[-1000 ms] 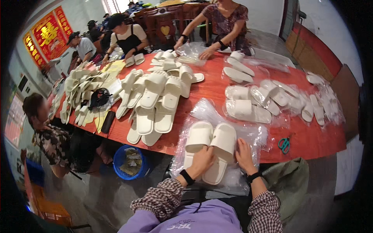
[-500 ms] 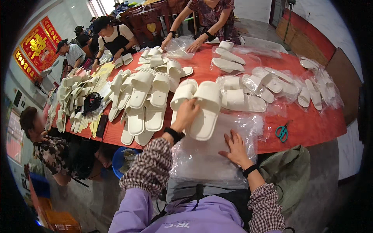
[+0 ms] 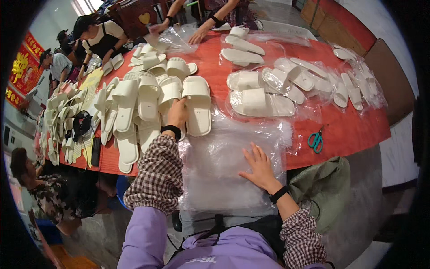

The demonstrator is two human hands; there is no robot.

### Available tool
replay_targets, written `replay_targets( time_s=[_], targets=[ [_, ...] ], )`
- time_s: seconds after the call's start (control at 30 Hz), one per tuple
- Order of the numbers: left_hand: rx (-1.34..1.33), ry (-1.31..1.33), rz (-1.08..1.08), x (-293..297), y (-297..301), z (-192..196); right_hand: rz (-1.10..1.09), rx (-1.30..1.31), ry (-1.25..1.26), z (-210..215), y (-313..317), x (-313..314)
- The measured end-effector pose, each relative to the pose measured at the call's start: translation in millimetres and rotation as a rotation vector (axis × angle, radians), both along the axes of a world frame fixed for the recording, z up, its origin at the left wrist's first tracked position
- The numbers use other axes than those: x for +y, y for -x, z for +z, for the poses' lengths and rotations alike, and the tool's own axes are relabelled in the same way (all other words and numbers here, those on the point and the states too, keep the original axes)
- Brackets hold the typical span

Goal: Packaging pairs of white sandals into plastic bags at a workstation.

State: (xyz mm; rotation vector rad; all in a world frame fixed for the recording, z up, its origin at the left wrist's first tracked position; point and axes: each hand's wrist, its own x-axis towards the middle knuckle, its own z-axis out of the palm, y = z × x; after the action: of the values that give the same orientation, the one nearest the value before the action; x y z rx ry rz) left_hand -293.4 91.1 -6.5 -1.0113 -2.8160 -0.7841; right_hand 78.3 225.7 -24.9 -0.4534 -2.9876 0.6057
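Observation:
My left hand (image 3: 177, 113) is closed on the inner edges of a pair of white open-toed slippers (image 3: 198, 110), one on each side of it. The pair is beside the pile of white slippers (image 3: 125, 107), at the far left corner of the clear plastic bags (image 3: 215, 170); whether it rests on the table I cannot tell. Spread out flat, my right hand (image 3: 260, 168) lies on the right part of those bags with nothing in its fingers.
Bagged slippers (image 3: 262, 103) lie on the red table (image 3: 286, 134) beyond the bags, more to the right. Teal-handled scissors (image 3: 316, 141) are near the front edge. A green sack (image 3: 322, 193) hangs at the right. Across the table, a co-worker's hands (image 3: 201, 32) handle clear plastic.
My left hand and the slippers have moved left, toward the pile, away from over the bags. My right hand stays spread on the bags. The whole view has shifted with my head.

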Motion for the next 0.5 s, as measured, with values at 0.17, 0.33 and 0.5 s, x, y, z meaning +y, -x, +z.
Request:
replay_targets(
  time_s=[0.17, 0.33, 0.5],
  targets=[
    [-0.082, -0.030, -0.225, -27.2, 3.3, -28.2, 0.052, 0.065, -0.006, -6.5, 6.6, -1.5],
    [0.151, -0.062, -0.153, -13.9, -117.4, 29.4, 0.027, 0.079, -0.035, -5.6, -2.7, 6.5],
    [0.104, 0.040, -0.568, -34.7, -196.5, 3.1, 0.089, 0.182, -0.040, -12.4, 7.2, 18.9]
  ],
)
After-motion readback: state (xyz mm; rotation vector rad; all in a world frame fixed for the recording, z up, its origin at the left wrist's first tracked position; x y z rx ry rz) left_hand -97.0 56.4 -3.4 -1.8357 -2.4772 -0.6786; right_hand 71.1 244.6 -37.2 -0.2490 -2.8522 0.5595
